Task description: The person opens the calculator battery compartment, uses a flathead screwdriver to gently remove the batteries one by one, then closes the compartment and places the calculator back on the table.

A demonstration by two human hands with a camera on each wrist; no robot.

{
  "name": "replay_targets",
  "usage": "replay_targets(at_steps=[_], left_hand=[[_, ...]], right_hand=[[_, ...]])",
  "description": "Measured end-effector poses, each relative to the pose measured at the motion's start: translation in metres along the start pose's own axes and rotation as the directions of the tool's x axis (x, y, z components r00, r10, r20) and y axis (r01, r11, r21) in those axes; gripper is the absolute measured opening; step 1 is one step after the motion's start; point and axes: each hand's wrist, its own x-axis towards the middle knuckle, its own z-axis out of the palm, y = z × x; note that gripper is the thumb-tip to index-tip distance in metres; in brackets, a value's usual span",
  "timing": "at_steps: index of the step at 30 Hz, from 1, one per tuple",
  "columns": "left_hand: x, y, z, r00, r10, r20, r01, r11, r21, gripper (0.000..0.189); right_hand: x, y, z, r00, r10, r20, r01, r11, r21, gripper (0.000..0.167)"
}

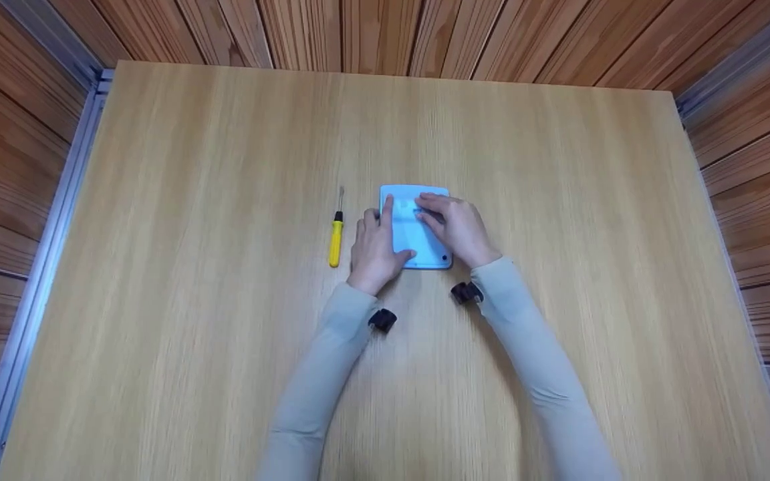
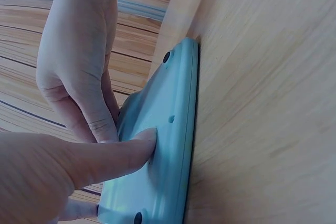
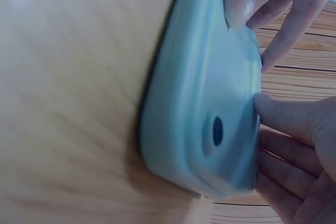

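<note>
Case, pale blue and flat, lying near the middle of a wood-grain tabletop

Nearest to me, two light grey sleeves reach in from the person's side, with a small black device at each wrist. Beyond the cuffs, the left hand is spread over the case's left side: thumb straight and pressing on the face near the close edge, forefinger stretched toward the far edge. The right hand comes over the right side, fingers bent, thumb and fingertips near each other at a small moulded detail in the far half. I cannot tell whether they pinch something or only touch.

A dark round foot shows at the case's near right corner, so its underside is probably up. The step in hand looks like steadying the case with one hand while the other works at that detail, perhaps a cover. The next move seems to call for firm left pressure and a sure fingertip purchase.

Left of the case, apart from both hands, lies a screwdriver, yellow handle toward the person, metal shaft pointing away. Behind the tabletop's far edge stands a wooden plank wall.
</note>
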Motion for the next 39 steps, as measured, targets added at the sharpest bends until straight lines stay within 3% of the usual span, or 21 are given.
replay_targets(at_steps=[9, 23, 29, 39], left_hand=[[0.0, 0.0005, -0.0009, 1.0, -0.006, 0.006, 0.006, 1.0, -0.003, 0.099], [0.0004, -0.0001, -0.0006, 1.0, -0.005, 0.003, 0.005, 1.0, 0.002, 0.099], [0.0002, -0.0007, -0.0014, 1.0, 0.004, 0.002, -0.004, 1.0, -0.004, 0.099], [0.0001, 0.0001, -0.0013, 1.0, -0.008, 0.01, 0.008, 1.0, -0.01, 0.099]], right_hand=[[0.0045, -0.0033, -0.0027, 0.999, -0.04, 0.034, 0.043, 0.995, -0.09, 0.034], [0.0031, -0.0022, -0.0049, 0.997, -0.071, 0.038, 0.074, 0.993, -0.093, 0.034], [0.0042, 0.0003, -0.0026, 0.994, -0.108, -0.01, 0.108, 0.993, -0.037, 0.032], [0.0064, -0.002, -0.0011, 0.989, -0.079, -0.126, 0.082, 0.996, 0.017, 0.03]])
